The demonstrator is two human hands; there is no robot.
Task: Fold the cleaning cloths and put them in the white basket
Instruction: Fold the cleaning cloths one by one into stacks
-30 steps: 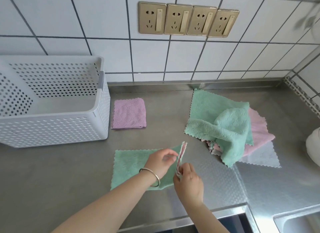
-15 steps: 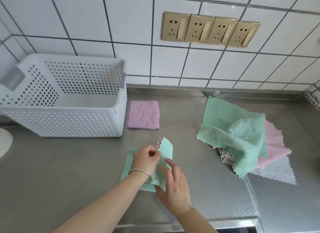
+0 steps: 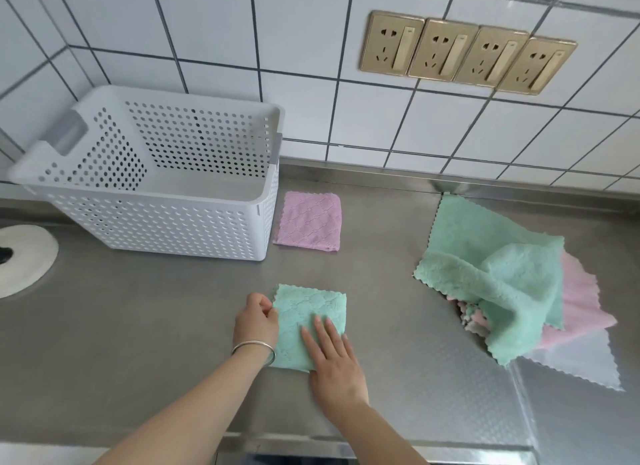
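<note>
A green cloth [image 3: 308, 312], folded into a small square, lies on the steel counter in front of me. My left hand [image 3: 255, 321] pinches its left edge near the top corner. My right hand [image 3: 334, 355] rests flat on the cloth's lower right part, fingers spread. A folded purple cloth [image 3: 310, 220] lies beside the white perforated basket [image 3: 166, 219], which stands at the back left with nothing visible inside. At the right sits a loose pile of unfolded cloths [image 3: 502, 281]: green ones on top, pink and white beneath.
The tiled wall with a row of gold sockets [image 3: 467, 51] runs behind the counter. A white round object [image 3: 24, 257] sits at the far left. The counter's front edge [image 3: 346, 449] lies just below my forearms.
The green cloth lay half-folded with both hands lifting its right edge; that edge has been carried left and laid down, making a small square. My right hand now lies flat on it.
</note>
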